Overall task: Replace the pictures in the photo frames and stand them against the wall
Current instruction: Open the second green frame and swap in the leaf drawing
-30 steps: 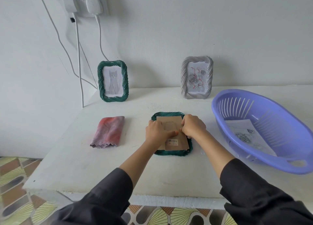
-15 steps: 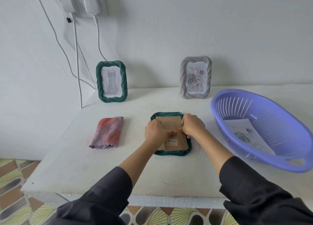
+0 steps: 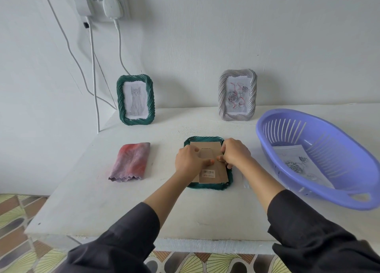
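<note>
1. The task's frame in hand, the green frame (image 3: 207,187), lies face down at mid-bench, between the folded cloth (image 3: 131,161) and the purple basket (image 3: 287,127), with the cardboard backing (image 3: 213,168) on top.
2. My left grip (image 3: 190,161) is curled on the backing's left side, with the thumb pressed flat on the card. My right grip (image 3: 236,155) is curled over the right edge, its fingertips nipping the card there.
3. Risk, left side: if my thumb pushes harder than the right side holds, I judge the backing skews in its recess and the picture under it creases or sits crooked.
4. Risk, middle: nothing pins the frame to the bench (image 3: 102,200), so a sideways shove could slide it.
5. Risk, right side: my right forearm passes near the basket, so a wide elbow could knock it.
6. Risk, behind: the cat frame (image 3: 135,100) and the grey frame (image 3: 237,95) stand propped at the wall, and a jolt to the bench might tip them.
7. Holders, left to right:
   - The cat frame holds a cat drawing.
   - The face-down frame's contents are hidden.
   - The grey frame holds a rose drawing.
   - The basket holds one loose sheet (image 3: 298,166) with roses, lying on its floor.
</note>
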Motion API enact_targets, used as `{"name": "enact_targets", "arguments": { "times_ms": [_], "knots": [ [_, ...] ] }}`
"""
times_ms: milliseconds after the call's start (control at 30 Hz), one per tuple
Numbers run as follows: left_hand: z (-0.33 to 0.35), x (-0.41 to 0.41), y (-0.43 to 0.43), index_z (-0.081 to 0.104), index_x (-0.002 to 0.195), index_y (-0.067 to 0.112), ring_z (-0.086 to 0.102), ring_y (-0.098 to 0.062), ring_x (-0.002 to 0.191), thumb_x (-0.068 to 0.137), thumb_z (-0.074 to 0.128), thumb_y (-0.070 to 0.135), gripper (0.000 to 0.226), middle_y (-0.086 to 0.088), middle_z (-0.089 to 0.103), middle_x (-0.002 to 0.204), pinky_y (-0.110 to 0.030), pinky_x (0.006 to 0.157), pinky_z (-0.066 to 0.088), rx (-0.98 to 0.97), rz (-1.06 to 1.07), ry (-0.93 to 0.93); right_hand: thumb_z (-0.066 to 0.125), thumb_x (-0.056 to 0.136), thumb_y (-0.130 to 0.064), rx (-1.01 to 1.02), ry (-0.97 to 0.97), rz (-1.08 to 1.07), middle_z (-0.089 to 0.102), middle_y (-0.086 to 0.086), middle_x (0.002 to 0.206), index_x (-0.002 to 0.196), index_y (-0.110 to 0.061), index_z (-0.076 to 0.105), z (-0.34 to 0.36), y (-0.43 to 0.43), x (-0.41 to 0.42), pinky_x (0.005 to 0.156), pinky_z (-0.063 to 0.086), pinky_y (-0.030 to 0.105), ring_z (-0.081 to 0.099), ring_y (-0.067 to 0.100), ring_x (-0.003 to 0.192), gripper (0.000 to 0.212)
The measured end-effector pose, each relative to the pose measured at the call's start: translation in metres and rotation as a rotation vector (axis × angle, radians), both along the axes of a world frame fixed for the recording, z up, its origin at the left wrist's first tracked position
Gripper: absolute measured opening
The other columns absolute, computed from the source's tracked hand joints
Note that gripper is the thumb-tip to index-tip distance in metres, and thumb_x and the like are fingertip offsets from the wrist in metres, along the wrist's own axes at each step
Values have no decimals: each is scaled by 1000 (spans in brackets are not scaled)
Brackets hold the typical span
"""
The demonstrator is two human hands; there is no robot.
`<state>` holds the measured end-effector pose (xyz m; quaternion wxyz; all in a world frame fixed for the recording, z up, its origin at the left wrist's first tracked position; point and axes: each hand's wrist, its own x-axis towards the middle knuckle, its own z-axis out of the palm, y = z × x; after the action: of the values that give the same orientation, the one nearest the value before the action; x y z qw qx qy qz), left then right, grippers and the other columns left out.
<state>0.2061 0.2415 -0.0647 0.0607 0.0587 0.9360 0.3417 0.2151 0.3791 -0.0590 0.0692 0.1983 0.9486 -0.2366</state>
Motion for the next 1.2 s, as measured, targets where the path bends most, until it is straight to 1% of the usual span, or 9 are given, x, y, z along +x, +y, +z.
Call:
{"name": "enact_targets", "arguments": {
  "times_ms": [233,433,600,767,833,933,1000,1100,1200],
  "knots": [
    [-2,-1,-3,56,126,16,52,-18,116,72,74,45,64,-1,57,127,-24,78,38,-8,2,2,68,83,-21,57,16,2,71,10,94,100,-10,59,0,-4,-2,76,54,31,70,27,81,23],
    [-5,-2,-4,63,111,14,54,-21,108,74,71,46,50,-3,62,114,-31,78,44,-64,-27,11,67,82,-13,136,15,36,69,11,101,87,-12,56,5,-8,-2,70,45,26,62,24,83,12],
    [-7,-5,-7,62,111,15,49,-25,111,74,68,50,51,-3,62,112,-30,81,40,-91,-44,12,65,84,-14,219,39,39,62,10,111,106,-8,58,7,-11,0,71,40,28,60,29,104,23],
    [-2,-5,-13,65,103,14,54,-26,112,88,57,39,30,-5,64,108,-34,91,42,19,-51,-5,61,83,-14,83,69,-11,65,11,105,93,-8,59,4,-8,1,67,40,28,60,28,91,12],
    [3,-6,-21,66,111,10,56,-24,113,92,53,28,29,-5,65,117,-32,94,43,82,-4,39,61,83,-13,11,112,-50,67,11,101,95,-6,64,2,-3,4,66,41,27,59,28,83,14],
    [5,-8,-35,71,90,10,60,-29,85,86,56,12,16,-13,67,91,-30,72,46,65,46,8,65,80,-13,-62,150,-101,67,10,100,96,-8,67,0,4,15,69,45,28,63,30,91,17],
    [5,-6,-43,65,75,10,46,-24,62,80,59,9,8,-11,55,68,-25,54,36,20,54,-80,69,76,-16,-90,97,-94,66,11,94,88,-4,64,-4,7,26,69,46,29,62,29,88,18],
    [4,4,-49,71,85,2,38,-18,47,78,64,11,13,-5,46,52,-23,47,32,-29,48,-147,72,74,-22,-97,-4,-51,62,12,89,89,-4,62,-10,5,41,66,42,28,59,28,80,25],
    [2,14,-49,73,90,0,43,-12,47,78,66,11,18,-2,52,56,-21,45,36,6,43,-162,71,75,-25,-99,-1,-64,64,14,96,99,-5,63,-14,0,50,66,43,28,57,28,77,32]
  ]
}}
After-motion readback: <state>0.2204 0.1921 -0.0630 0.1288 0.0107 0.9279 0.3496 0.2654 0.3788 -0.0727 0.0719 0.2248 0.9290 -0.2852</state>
